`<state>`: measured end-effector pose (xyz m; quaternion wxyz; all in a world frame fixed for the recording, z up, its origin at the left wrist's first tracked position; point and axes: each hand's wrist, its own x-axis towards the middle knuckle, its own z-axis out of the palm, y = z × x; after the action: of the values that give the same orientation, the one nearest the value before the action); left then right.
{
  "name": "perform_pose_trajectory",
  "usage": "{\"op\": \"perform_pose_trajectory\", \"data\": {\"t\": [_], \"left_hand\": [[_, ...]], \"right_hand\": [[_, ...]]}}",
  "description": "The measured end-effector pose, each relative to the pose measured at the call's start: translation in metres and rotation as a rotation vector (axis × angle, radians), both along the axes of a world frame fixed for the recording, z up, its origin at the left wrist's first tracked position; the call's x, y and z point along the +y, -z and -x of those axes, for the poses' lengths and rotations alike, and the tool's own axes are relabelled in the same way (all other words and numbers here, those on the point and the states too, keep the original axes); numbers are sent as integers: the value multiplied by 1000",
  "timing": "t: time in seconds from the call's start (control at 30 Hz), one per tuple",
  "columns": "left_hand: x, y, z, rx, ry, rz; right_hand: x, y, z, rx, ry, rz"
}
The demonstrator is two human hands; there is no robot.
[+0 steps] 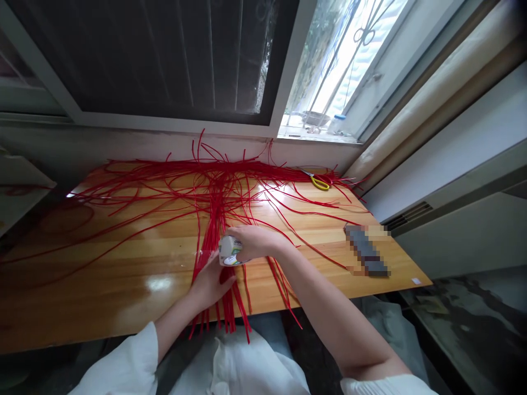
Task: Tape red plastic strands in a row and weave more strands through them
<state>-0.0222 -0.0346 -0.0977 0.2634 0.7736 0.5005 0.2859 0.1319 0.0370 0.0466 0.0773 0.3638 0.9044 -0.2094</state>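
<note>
A thick bundle of long, thin red strands (214, 219) runs from the back of the wooden table toward me, its loose ends hanging over the front edge. My left hand (212, 281) is wrapped around the near part of this bundle, thumb across the top. In my right hand (257, 242) is a white roll of tape (229, 251) with printed markings, held against the bundle just above my left fingers. Left of it, a faint clear strip seems to stretch over the table. Some of my right fingers are hidden behind the roll.
More red strands (164, 171) lie heaped along the table's back edge by the wall. Yellow-handled scissors (320, 183) rest on them at the right. A dark, pixelated flat object (368, 251) lies on the wooden table (135, 291) at the right. A window (329, 82) stands behind.
</note>
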Motion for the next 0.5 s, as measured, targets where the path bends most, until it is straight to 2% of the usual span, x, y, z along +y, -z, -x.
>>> {"op": "perform_pose_trajectory", "data": {"t": [0.07,0.13,0.27,0.37,0.43,0.5], "left_hand": [[3,-3,4,-346,-101,116],[8,-6,4,-572,-193,214],[15,-1,-6,-639,-298,265],[18,5,-13,-810,-447,316],[18,7,-16,-966,-535,436],[16,6,-17,-1057,-577,543]], "right_hand": [[0,1,3,-11,-3,20],[-2,1,8,-42,-12,19],[-3,1,17,3,-21,17],[-1,2,11,231,21,65],[0,8,1,439,202,47],[-5,20,-11,529,512,-8]]}}
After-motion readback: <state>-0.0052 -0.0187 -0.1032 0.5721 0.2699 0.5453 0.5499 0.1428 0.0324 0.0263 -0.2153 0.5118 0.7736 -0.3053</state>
